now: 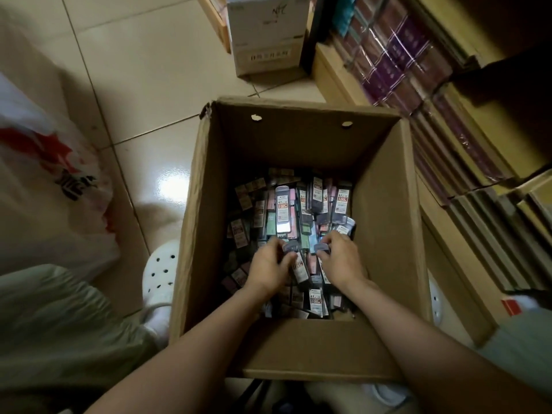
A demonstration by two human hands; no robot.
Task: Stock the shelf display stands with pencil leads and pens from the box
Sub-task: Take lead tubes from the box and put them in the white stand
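A tall open brown cardboard box [209,204] stands on the pale tiled floor [134,85], and its bottom is covered by a loose heap of small flat pencil-lead packs [283,210] in grey, pink and green sleeves with orange-and-white labels. Both of the person's arms reach down into it from the near side. The left hand [268,264] has its fingers curled round the end of one dark pack near the middle of the heap. The right hand [340,258], just to the right of it, pinches another small pack between thumb and fingertips. The two hands sit close together but apart.

The step in hand looks like gathering stock from the box, with none of it carried out at this point. To the right, low wooden shelves [478,180] hold rows of wrapped purple and olive goods; the display stands themselves cannot be made out. A white carton [265,34] stands beyond the box, and a white plastic bag with red print [44,180] lies at the left.

The next move probably calls for a firm hold on several slippery packs at once, lifted clear of the box's high walls without spilling any.
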